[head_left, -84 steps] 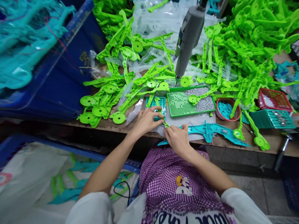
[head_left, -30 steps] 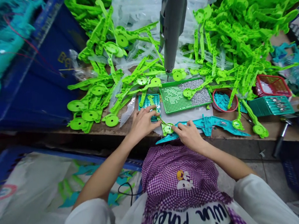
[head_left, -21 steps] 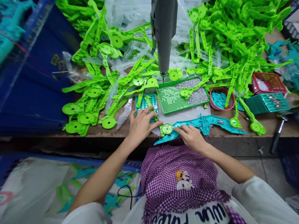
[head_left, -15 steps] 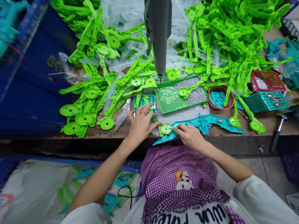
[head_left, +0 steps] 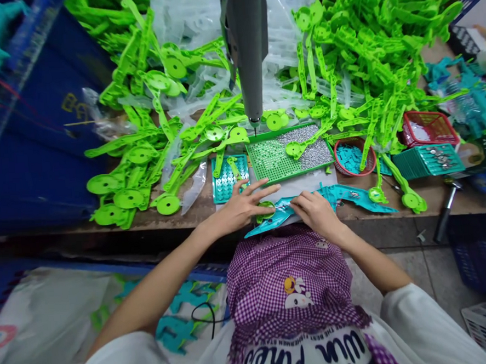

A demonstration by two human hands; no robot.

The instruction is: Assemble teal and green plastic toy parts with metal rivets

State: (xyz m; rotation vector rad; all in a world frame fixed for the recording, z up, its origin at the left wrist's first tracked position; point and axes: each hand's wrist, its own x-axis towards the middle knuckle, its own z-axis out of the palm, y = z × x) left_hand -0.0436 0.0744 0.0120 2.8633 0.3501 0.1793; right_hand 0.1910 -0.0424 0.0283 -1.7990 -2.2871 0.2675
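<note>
A long teal plastic part (head_left: 343, 197) lies along the table's front edge, its pointed left end jutting towards my apron. On its left portion rests the round end of a lime-green arm piece (head_left: 265, 211). My left hand (head_left: 244, 206) is over this round end, fingers stretched out and apart, the thumb close to the disc. At the middle of the teal part, my right hand (head_left: 316, 210) has thumb and forefinger pinched together at its surface; what they hold is too small to make out. Another green round end (head_left: 376, 195) sits on the right portion.
A grey electric screwdriver (head_left: 249, 55) hangs point down above a green tray (head_left: 267, 175) of small metal screws. Around it are a teal plate (head_left: 222, 180), a red basket (head_left: 374, 166) of teal pieces, a hammer (head_left: 446, 208) and heaps of green arms (head_left: 383, 47). A blue bin (head_left: 31, 162) stands left.
My left hand has swung from the teal plate down and right, over the green disc. My right hand's fingers have drawn into a tighter pinch. The whole view has shifted slightly.
</note>
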